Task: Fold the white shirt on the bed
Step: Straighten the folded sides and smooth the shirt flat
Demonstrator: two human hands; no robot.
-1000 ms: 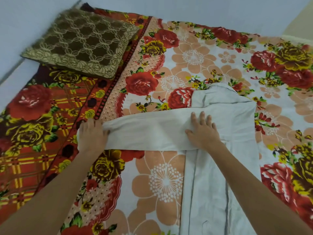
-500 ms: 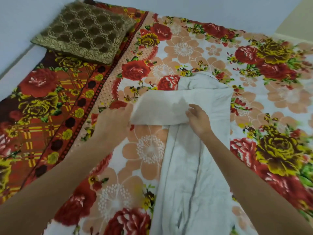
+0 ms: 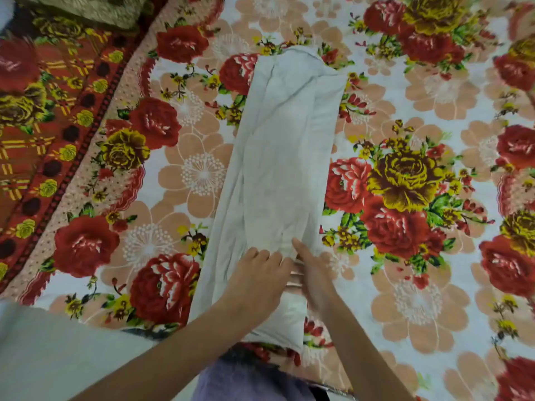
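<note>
Both hands (image 3: 285, 273) on shirt's (image 3: 283, 146) near end

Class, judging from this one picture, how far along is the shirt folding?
Done: the shirt lies on the bedsheet as one long narrow strip, no sleeve sticking out. In hand: the left hand and right hand rest on its near end. Left: folding the strip crosswise into a compact stack.

Bare floral bedspread (image 3: 185, 175) lies open on both sides of the white shirt (image 3: 283, 157); only a cushion (image 3: 86, 7) sits far-left.
</note>
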